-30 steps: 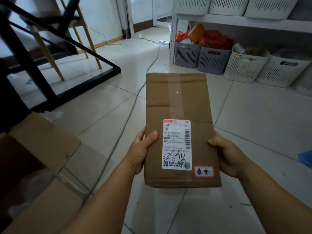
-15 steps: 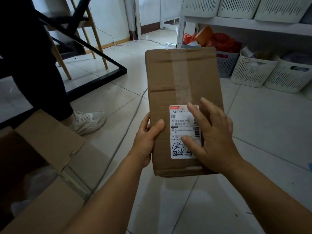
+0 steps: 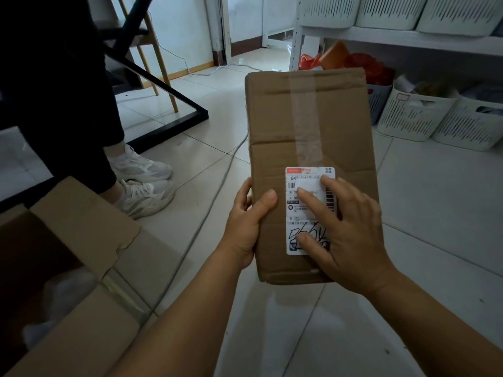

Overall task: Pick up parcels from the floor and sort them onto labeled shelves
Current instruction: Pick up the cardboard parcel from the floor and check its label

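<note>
1. From my remote seat I see a brown cardboard parcel (image 3: 307,126) held above the white tiled floor (image 3: 435,213), long axis running away from the camera, at the centre of the view.

2. The left hand (image 3: 246,227) grasps the parcel's near left edge — thumb lying across the top face, the other fingers wrapped under the side.

3. The right hand (image 3: 351,235) lies flat and unclenched on the top face, fingers spread; its fingertips (image 3: 302,192) press on the white shipping label (image 3: 302,213), which carries a barcode and black handwritten marks. I cannot read the printed text.

4. A strip of clear tape (image 3: 304,104) runs down the middle of the parcel's top, and creases cross the cardboard.

5. Near left, a large open carton (image 3: 89,240) sits on the floor with its flaps raised; its inside is too dark for me to judge.

6. Just beyond that carton stands another person — dark trousers and pale sneakers (image 3: 144,186) are all I can see.

7. Far right, a white shelf (image 3: 408,39) carries pale slotted baskets (image 3: 394,9), with more baskets (image 3: 413,115) on the floor beneath it, well beyond the parcel.

8. A grey cable (image 3: 217,186) trails across the tiles under the parcel, towards the far wall.
</note>
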The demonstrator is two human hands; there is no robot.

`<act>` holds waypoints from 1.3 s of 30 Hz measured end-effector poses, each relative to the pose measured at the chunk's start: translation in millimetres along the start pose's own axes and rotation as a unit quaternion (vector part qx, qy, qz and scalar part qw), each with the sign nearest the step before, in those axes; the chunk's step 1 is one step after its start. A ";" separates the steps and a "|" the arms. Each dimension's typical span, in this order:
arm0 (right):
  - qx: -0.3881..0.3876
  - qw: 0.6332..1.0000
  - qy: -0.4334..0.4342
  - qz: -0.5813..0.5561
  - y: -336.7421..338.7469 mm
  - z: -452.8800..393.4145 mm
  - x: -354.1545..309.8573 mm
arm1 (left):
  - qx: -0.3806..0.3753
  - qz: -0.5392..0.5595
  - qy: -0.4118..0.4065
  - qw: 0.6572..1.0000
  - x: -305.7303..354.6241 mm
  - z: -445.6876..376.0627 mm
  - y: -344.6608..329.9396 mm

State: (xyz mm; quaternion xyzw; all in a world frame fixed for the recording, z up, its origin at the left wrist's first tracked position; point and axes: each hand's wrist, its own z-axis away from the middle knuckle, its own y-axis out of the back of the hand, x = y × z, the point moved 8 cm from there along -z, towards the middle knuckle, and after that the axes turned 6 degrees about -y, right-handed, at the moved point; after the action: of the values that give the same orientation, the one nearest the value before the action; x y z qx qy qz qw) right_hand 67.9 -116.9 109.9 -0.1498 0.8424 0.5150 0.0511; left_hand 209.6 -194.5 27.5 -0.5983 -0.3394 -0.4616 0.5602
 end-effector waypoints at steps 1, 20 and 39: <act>-0.005 1.000 -0.001 0.002 -1.5 0.4 -0.2 | 0.001 0.001 0.001 1.000 -0.9 -0.2 1.0; 0.023 0.997 0.075 0.006 0.3 6.2 -17.2 | -0.005 0.014 -0.013 1.000 5.9 0.5 4.7; 0.081 0.948 -0.236 -0.198 4.6 -7.4 67.6 | 0.045 0.026 0.022 0.998 -0.9 -2.9 20.4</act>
State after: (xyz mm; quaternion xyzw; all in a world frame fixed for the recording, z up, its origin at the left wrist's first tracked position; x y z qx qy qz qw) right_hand 2.8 -135.0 101.0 -0.1832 0.7983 0.4452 0.3618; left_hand 227.6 -200.2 19.3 -0.5712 -0.3317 -0.4439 0.6055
